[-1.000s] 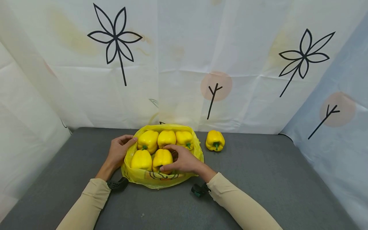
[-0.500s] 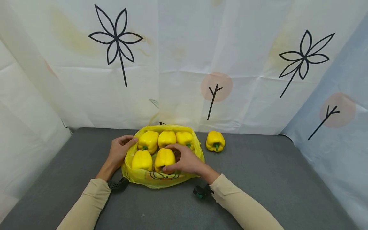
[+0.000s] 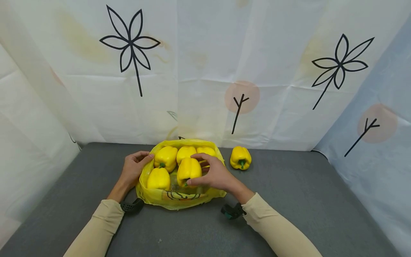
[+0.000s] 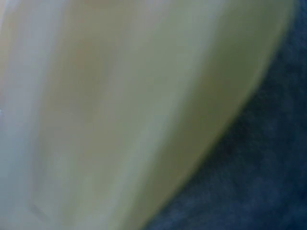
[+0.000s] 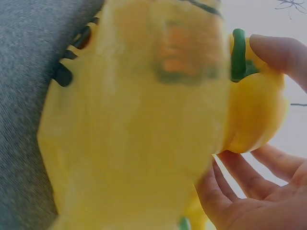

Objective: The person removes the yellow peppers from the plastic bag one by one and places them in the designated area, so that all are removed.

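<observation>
Right hand: a yellow pepper is pinched between thumb and fingers. Thumb is set by the green stem, fingers on the opposite side. Pepper is held over the mouth of the yellow bag; contact of its underside with the film cannot be told.

Left hand: the bag's left rim is gripped between thumb and fingers. Left wrist view is blurred film, no finger detail.

Handling, as judged: skin is glossy, likely slick, so a broad, light pinch is suited; pressing on the stem is best avoided. Rim should be steadied at the left, since thin film could be dragged along. A steep path is probably safer than a sideways one.

Four more peppers are held in the bag: far left, far middle, far right (partly hidden by the hand), near left.

Edges: the black wrist device is hung just beside the near right rim, possible snag. A loose pepper is set right of the bag. Far side is bounded by the curtain; more room is offered by the counter, near and right.
</observation>
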Demonstrator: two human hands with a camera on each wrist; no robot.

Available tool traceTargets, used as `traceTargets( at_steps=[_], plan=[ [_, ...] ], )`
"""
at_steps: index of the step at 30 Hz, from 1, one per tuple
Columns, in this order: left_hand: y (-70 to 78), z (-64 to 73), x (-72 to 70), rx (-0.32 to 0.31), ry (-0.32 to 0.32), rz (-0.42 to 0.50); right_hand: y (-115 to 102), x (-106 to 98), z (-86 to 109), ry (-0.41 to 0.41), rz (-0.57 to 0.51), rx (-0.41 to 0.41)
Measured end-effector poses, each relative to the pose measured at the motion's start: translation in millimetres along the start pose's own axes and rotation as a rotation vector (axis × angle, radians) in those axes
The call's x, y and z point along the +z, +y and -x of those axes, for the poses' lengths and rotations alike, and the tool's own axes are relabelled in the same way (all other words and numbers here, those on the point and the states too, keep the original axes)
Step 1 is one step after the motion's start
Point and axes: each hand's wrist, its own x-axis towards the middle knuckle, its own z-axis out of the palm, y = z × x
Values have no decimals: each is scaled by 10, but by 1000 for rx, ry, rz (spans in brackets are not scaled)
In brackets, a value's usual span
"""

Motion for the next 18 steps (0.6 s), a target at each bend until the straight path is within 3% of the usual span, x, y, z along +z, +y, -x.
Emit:
traceTargets(
  at_steps=[18],
  plan=[
    [2,-3,-1,5,5,-9,-76,-400,222,87,-87,-48]
  ],
)
